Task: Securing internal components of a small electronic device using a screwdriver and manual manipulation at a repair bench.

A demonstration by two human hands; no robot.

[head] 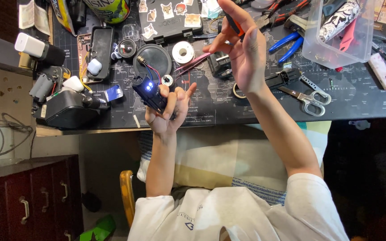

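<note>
Where the dark desk mat (228, 107) printed with a world map covers the worktop, all items below are placed relative to it.

Dark red cabinet (32, 196): off the mat, on the floor beyond its left end.

Clear plastic bin (336, 40): on the mat's far right part, holding a black-and-white patterned pouch.

Black case with cat stickers (170, 18): at the mat's far edge, centre.

Black boxy device (68, 109): at the mat's near left corner, partly overhanging it.

Right hand (242, 49): raised above the mat's centre, palm toward the camera, fingers loosely curled around an orange-and-black handled tool (233, 24); the tool's working end cannot be seen.

Left hand (168, 111): at the mat's near edge, left of centre, fingers wrapped around a small black module (150, 91) with two blue lights glowing on its face.

Round black disc (153, 60): flat on the mat just beyond the module; red and blue wires run between the two.

Scissors (307, 96): on the mat near its front edge, right of centre.

Blue-handled pliers (287, 44): on the mat, just left of the bin.

Pink tweezers (193, 62): on the mat's centre, below the right hand.

White tape roll (183, 52): on the mat, just right of the disc.
</note>
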